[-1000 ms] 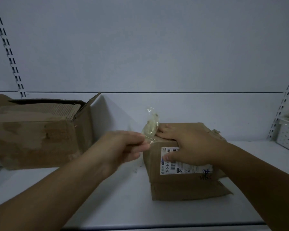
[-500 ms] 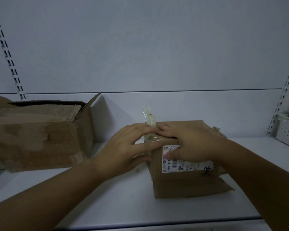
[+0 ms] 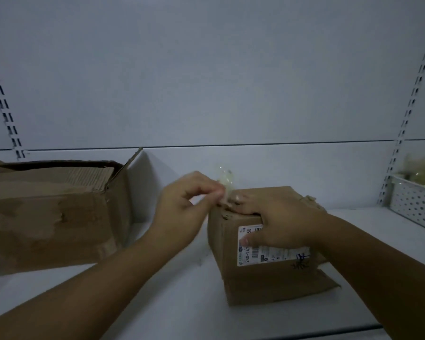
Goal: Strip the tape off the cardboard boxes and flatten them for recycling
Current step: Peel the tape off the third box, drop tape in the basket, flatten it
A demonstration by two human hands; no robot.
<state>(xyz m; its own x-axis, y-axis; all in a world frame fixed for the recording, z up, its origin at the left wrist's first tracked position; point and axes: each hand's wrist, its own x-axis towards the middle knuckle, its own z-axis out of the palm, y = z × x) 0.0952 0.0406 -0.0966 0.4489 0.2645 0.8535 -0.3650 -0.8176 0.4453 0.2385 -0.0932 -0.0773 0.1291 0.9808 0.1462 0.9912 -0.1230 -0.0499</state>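
A small brown cardboard box (image 3: 260,283) with a white shipping label (image 3: 258,253) stands on the white shelf (image 3: 182,303), right of centre. A strip of clear tape (image 3: 225,182) stands up from its top left edge. My left hand (image 3: 182,212) pinches that tape between thumb and fingers just above the box. My right hand (image 3: 277,222) lies over the top front edge of the box, fingers spread on top and thumb on the label. A larger worn box (image 3: 47,217) with open flaps sits at the left.
A white perforated metal basket (image 3: 415,204) with pale contents stands at the far right of the shelf. Slotted shelf uprights (image 3: 407,114) run up the white back wall on both sides. The shelf's front edge lies close below my forearms.
My left hand has lifted from the box's side and closed its fingertips on the tape, drawing it upward. My right hand has stayed on the box.
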